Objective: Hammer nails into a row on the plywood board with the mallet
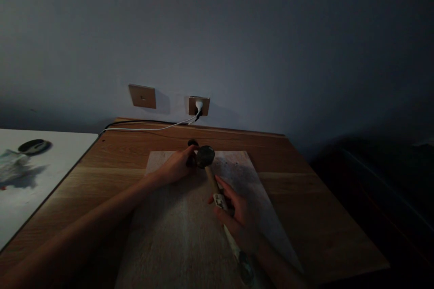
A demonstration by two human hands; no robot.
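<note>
My right hand point(239, 216) is closed round the wooden handle point(212, 179) of a mallet, which has a dark, rounded head point(205, 157). The handle slants from the near right up toward the middle of a pale board. My left hand point(178, 165) reaches in from the left, its fingers closed on a small dark object with a round top point(193, 143). That object stands at the far part of the board, just left of the mallet head. Its lower part is partly hidden by my fingers, and its kind is unclear in the dim light.
The pale board point(176, 235) lies on a wooden table point(305, 207) against a wall. White and black cables point(145, 129) run along the back to a wall socket point(205, 107). On a white surface point(64, 158) at left lie a dark oval item point(34, 146) and crumpled plastic point(13, 167).
</note>
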